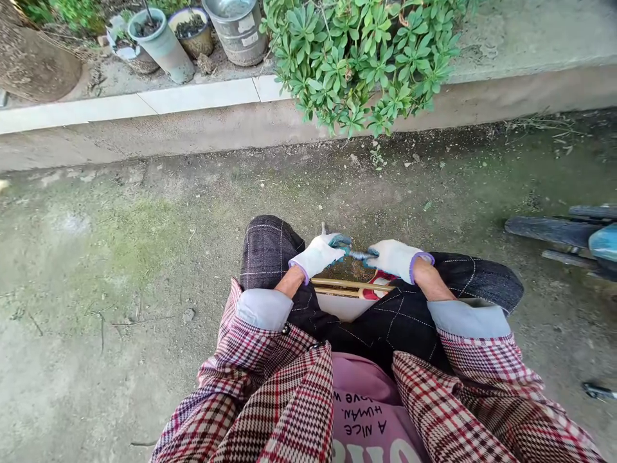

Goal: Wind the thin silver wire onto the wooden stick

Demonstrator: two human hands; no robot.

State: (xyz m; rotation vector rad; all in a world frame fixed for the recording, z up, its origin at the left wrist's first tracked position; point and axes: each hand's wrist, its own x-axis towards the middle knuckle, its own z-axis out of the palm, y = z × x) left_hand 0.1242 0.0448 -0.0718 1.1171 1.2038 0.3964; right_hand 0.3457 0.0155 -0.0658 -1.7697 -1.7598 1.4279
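Both my hands wear white knit gloves with purple cuffs and blue-green palms, and they meet in front of my lap. Between them spans a short grey metallic piece point(357, 255) with a ridged, coil-like surface; its exact kind is too small to make out. My left hand point(322, 251) has its fingers closed around one end. The other end is pinched by my right hand point(394, 257). A small grey stub point(324, 228) sticks up behind the left hand; whether it belongs to the held piece is unclear. Pale yellow rods point(344, 283) lie below the hands, between my legs.
A red and white item point(380, 283), partly hidden, sits by the rods. Ahead runs a low concrete ledge point(202, 125) with several pots, a metal bucket point(240, 32) and a leafy green bush point(361, 58). Dark wooden pieces point(549, 228) stand at right on the dirt ground.
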